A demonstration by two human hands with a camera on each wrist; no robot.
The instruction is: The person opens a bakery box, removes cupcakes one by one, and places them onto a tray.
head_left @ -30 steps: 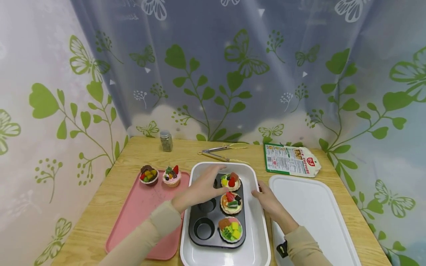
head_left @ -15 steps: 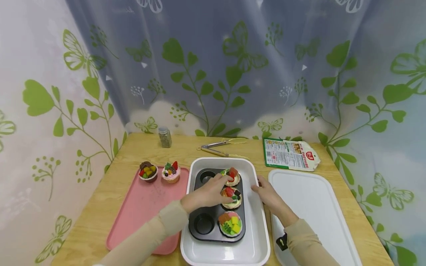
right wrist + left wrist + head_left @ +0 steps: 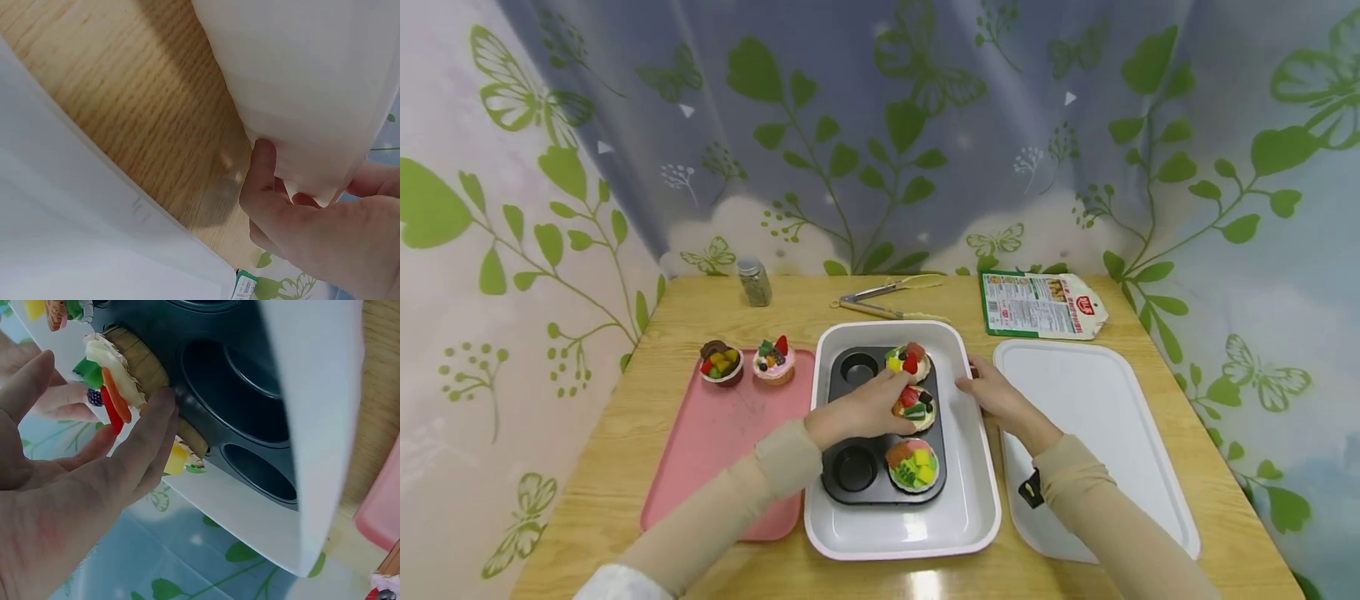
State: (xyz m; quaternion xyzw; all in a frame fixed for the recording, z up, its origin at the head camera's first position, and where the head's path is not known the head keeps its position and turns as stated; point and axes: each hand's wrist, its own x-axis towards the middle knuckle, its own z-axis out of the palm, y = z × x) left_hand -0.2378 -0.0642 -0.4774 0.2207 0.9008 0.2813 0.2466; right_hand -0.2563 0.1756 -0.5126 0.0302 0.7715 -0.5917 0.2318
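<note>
My left hand [image 3: 867, 410] reaches over the black muffin tin [image 3: 882, 490], thumb and fingers spread about the middle fruit tart [image 3: 919, 406]. In the left wrist view, straight fingers [image 3: 147, 434] lie along that tart [image 3: 147, 362], and the thumb stands apart from it. One tart [image 3: 910, 360] topped with red and yellow fruit sits in the far cup; another [image 3: 917, 468] with yellow cubes sits in the near cup. The left column's cups show bare. My right hand [image 3: 1000, 402] grips the right wall of the white basin [image 3: 968, 500], thumb over its rim and fingers outside.
To the left, a pink tray [image 3: 722, 450] bears a chocolate cupcake [image 3: 722, 364] and a pink-cream cupcake [image 3: 774, 363]. A white tray [image 3: 1075, 383] lies to the right. Behind are a spice jar [image 3: 756, 285], tongs [image 3: 872, 312] and a food package [image 3: 1041, 307].
My left hand has come down from above the tin's middle to the middle tart. The right hand keeps its grip on the basin. The head view has tilted down.
</note>
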